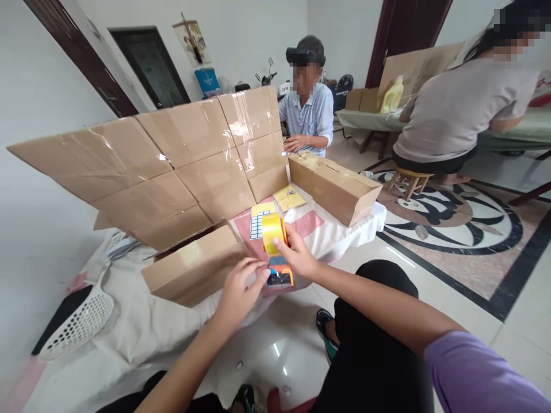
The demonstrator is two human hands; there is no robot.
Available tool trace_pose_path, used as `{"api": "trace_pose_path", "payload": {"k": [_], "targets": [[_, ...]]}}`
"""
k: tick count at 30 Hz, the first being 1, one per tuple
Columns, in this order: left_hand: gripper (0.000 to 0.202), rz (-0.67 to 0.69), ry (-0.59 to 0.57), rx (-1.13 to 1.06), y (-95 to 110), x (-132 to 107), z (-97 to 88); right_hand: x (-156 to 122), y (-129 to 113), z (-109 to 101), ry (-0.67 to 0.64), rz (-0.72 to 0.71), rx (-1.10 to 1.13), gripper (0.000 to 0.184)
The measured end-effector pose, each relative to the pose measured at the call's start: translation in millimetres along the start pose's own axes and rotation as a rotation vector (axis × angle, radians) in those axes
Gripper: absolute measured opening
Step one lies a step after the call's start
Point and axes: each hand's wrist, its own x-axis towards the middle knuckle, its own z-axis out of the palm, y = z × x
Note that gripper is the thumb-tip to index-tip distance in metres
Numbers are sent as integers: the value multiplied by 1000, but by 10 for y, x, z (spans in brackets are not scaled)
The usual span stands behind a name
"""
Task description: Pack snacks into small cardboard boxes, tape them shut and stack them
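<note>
My right hand (297,255) grips an orange tape dispenser (278,269) with a yellow tape roll (272,231) on it, held over the low table's near edge. My left hand (239,289) reaches toward the dispenser's lower end, fingertips pinched together beside it, close to the near corner of a brown cardboard box (193,267). I cannot make out whether the fingers hold tape. Sticker sheets (260,218) lie on the table behind the roll.
A wall of taped cardboard boxes (172,160) stands behind the table. A long box (333,186) lies at the right. A person in a striped shirt sits opposite; another person sits at the far right. A white basket (80,324) lies on the left.
</note>
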Motion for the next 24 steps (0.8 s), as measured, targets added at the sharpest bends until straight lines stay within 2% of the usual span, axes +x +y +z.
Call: {"api": "trace_pose_path", "payload": {"k": [2,4,8,12,14,18,21,24], "targets": [[34,-87,-4,-226,78,9,206,-62,5,67,-4,-52,-77,39],[33,-148,32,-373,107,28,302,-76,47,81,19,-76,-138,43],[28,-263,74,-513,155,77,296,6,145,34,82,-122,-221,44],[28,-303,61,-542,295,77,268,144,149,-28,142,-173,-269,44],[33,-324,23,-529,363,41,292,233,118,-79,224,-173,-271,46],[42,-377,-135,-579,388,-48,383,414,25,-240,449,-124,-204,51],[45,-390,-206,-611,319,-86,448,455,-43,-317,469,-87,-147,50],[42,-361,-231,-574,217,-110,506,382,-75,-272,453,-41,-93,49]]}}
